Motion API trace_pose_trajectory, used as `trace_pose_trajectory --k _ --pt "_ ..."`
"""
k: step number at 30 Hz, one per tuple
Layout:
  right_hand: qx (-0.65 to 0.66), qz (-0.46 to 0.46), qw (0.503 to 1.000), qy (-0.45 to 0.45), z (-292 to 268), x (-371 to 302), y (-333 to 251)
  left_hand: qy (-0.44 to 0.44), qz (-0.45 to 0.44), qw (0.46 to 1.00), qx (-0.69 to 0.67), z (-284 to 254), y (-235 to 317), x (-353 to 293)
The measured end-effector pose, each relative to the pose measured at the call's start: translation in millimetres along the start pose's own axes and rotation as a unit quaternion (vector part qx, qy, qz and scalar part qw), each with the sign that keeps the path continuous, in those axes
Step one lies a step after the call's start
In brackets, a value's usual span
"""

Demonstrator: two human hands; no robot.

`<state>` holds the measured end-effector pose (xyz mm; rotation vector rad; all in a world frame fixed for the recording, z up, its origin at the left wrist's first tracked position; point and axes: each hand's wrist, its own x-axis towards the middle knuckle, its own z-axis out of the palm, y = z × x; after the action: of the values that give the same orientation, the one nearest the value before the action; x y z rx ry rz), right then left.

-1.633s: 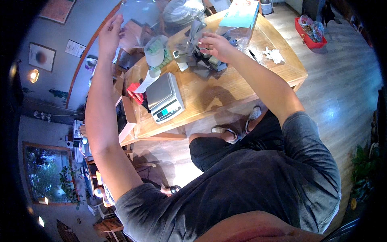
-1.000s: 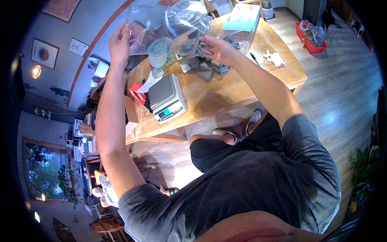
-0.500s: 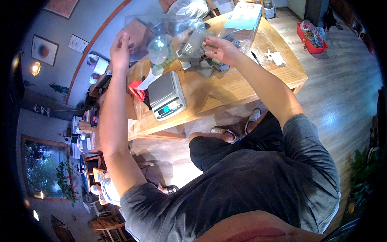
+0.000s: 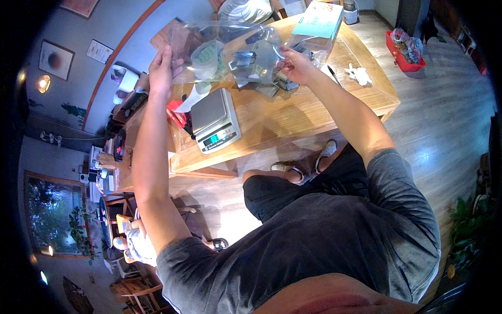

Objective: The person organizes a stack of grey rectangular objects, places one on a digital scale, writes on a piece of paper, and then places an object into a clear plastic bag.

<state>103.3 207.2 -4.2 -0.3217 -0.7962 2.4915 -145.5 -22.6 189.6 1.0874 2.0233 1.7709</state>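
Observation:
A large clear plastic bag (image 4: 238,32) is stretched out between my hands above the table. My left hand (image 4: 161,70) grips its left side, thumb up. On the opposite side, the fingers of my right hand (image 4: 296,64) pinch the bag's edge. Through the film I see a pale translucent container (image 4: 205,60) with something green by it, and several dark small packets whose kind is blurred. Below the bag stands a digital scale (image 4: 213,118) with a lit display and a bare metal plate. A white paper strip (image 4: 194,98) lies beside it, over a red object (image 4: 176,112).
The wooden table (image 4: 272,123) carries a light-blue box (image 4: 317,21), a black pen (image 4: 333,74) and crumpled white tissue (image 4: 358,75). A red bin (image 4: 406,51) with bagged items stands on the floor at right. Another person (image 4: 137,238) sits at lower left.
My right hand has closed from spread fingers to a pinch on the bag's edge. The bag has shifted and now hangs more spread out between both hands.

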Motion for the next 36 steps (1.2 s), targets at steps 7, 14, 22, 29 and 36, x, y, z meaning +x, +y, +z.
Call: trace_pose_trajectory --k 7,14,22,29,36 --pt "-0.057 0.034 0.998 0.019 -5.7 -5.1 -7.1 -0.014 -0.014 1.0 -0.02 -10.4 -11.4 -2.1" --pt "-0.182 -0.025 0.98 0.076 1.8 -13.3 -6.9 -0.003 -0.012 0.999 -0.035 -20.6 -26.6 -6.5" --pt "-0.314 -0.112 0.93 0.154 -52.1 -74.9 5.6 0.088 -0.095 0.983 -0.128 -42.5 -72.1 0.9" --pt "-0.612 -0.203 0.757 0.1 -102.2 -103.2 46.7 -0.053 -0.182 0.937 -0.292 97.4 -88.0 18.8" --pt "-0.653 -0.233 0.713 0.107 -111.8 -109.0 53.2 -0.097 -0.289 0.886 -0.349 254.9 -61.1 28.8"
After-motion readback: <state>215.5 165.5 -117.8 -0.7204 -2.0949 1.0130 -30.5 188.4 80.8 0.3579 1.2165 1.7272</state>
